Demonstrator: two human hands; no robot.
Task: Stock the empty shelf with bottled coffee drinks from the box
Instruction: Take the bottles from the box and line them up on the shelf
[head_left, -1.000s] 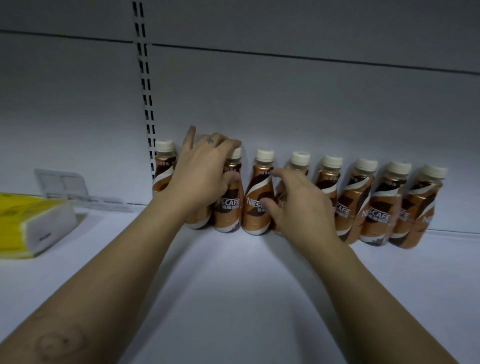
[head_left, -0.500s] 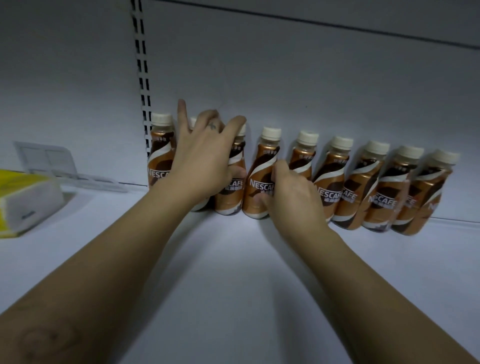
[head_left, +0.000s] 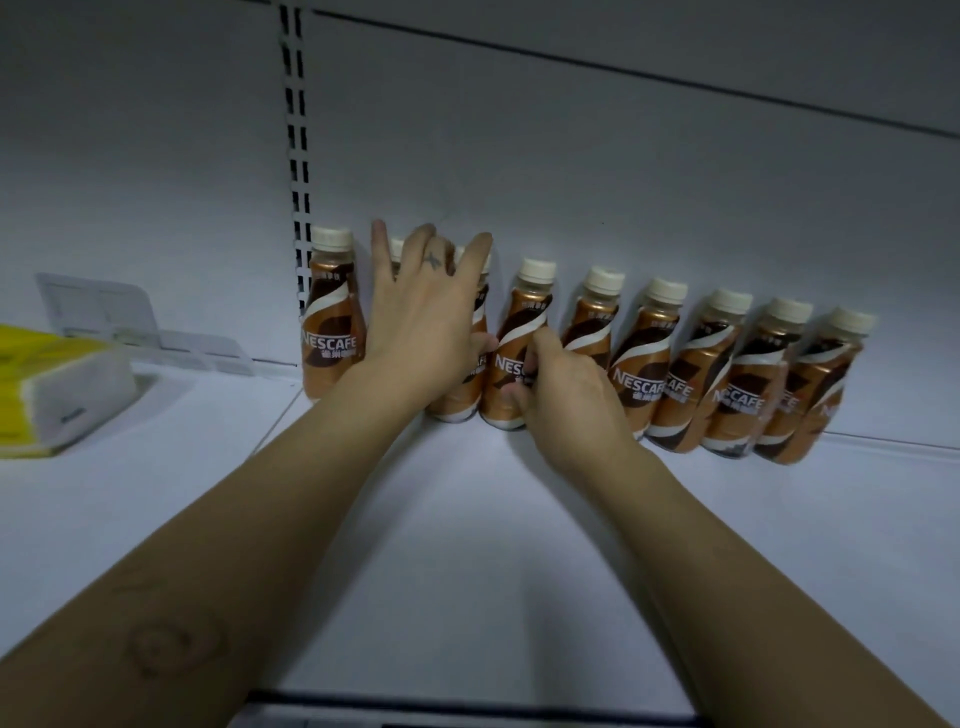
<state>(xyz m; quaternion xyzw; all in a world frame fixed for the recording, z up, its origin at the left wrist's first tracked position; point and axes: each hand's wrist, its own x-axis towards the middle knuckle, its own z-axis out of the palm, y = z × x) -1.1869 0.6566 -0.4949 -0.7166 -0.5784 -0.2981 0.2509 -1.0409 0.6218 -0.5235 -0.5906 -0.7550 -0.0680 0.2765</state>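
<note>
A row of coffee bottles (head_left: 691, 374) stands on the shelf (head_left: 467, 545) against its back wall, starting just right of the slotted upright (head_left: 297, 156). The left hand (head_left: 423, 327) lies with fingers (head_left: 475, 262) spread straight over the second and third bottles from the upright. The right hand (head_left: 569, 400) curls around the fourth bottle (head_left: 524, 312), seemingly pinching its label. A yellow pack (head_left: 47, 384) lies well left of the upright.

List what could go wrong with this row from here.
1. The right hand pinches the fourth Nescafe bottle low down. Shifting it could knock over the neighbouring bottles, which stand packed close on its right.
2. The left hand is spread over the second and third bottles. Pulling the hand back might drag one forward and tip it.
</note>
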